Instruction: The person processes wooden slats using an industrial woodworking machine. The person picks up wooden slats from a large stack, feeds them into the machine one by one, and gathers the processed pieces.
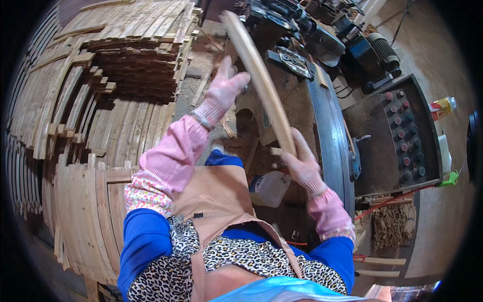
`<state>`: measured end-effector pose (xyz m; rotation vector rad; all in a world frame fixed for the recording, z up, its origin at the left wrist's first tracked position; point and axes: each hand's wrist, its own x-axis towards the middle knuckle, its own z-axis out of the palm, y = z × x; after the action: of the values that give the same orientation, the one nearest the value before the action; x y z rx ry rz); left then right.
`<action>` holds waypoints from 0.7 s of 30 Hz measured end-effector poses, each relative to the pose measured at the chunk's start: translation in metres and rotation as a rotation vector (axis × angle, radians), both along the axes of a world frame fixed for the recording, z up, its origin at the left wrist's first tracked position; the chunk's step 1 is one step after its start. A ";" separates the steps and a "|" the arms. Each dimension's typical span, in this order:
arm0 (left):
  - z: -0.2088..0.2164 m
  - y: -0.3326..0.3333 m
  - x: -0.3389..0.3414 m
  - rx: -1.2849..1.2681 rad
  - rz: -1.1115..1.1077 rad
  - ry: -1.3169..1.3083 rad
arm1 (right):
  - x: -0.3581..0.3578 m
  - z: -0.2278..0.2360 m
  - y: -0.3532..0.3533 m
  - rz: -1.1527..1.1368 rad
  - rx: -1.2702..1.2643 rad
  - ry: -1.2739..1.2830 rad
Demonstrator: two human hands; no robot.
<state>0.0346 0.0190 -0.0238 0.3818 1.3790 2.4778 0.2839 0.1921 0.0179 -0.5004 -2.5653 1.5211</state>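
Between a tall stack of wood and a machine, a long pale board is held up at a slant, its far end pointing away and to the left. The right hand has its fingers clamped around the near end of the board. Partway along, on the left side of the board, the left hand is raised with its fingers spread apart — it looks to be just beside the wood, though blur makes it hard to tell whether they touch.

Beyond the board, to the right, runs the machine's table with a long grey metal rail along its edge. Past that sits a dark control panel with rows of red and green buttons, and further up a ribbed motor. A yellow and red bottle lies near the panel's right edge.

Below the right hand stands a whitish plastic jug, beside the person's tan apron. More boards lie close together at the lower left — near the left elbow.
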 end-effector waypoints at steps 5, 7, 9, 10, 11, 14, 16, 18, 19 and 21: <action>-0.159 -0.079 0.013 -0.386 0.017 0.024 | 0.120 0.038 0.053 -0.376 0.298 -0.088; -0.208 -0.109 0.026 -0.598 0.122 -0.164 | 0.144 0.023 0.083 -0.487 0.517 -0.201; -0.230 -0.122 0.038 -0.596 0.102 -0.335 | 0.151 -0.007 0.141 -0.558 0.738 -0.191; -0.243 -0.125 0.042 -0.579 0.110 -0.345 | 0.137 -0.019 0.174 -0.546 0.792 -0.040; -0.251 -0.133 0.049 -0.572 0.135 -0.366 | 0.100 -0.018 0.186 -0.509 0.878 0.071; -0.230 -0.146 0.057 -0.598 0.113 -0.322 | -0.007 -0.011 0.227 -0.590 1.045 0.060; -0.212 -0.152 0.058 -0.642 0.154 -0.249 | -0.072 -0.011 0.250 -0.708 1.148 0.011; -0.194 -0.167 0.065 -0.782 0.229 -0.150 | -0.107 -0.002 0.266 -0.715 1.227 -0.044; -0.181 -0.187 0.069 -0.904 0.278 -0.093 | -0.117 0.001 0.263 -0.695 1.207 -0.040; -0.181 -0.240 0.080 -1.124 0.455 0.062 | -0.118 -0.003 0.253 -0.636 1.184 0.008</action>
<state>0.1144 -0.2208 -0.2049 -0.1332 2.7779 1.5147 0.1659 0.4452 0.0145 -0.9206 -2.3747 -0.2361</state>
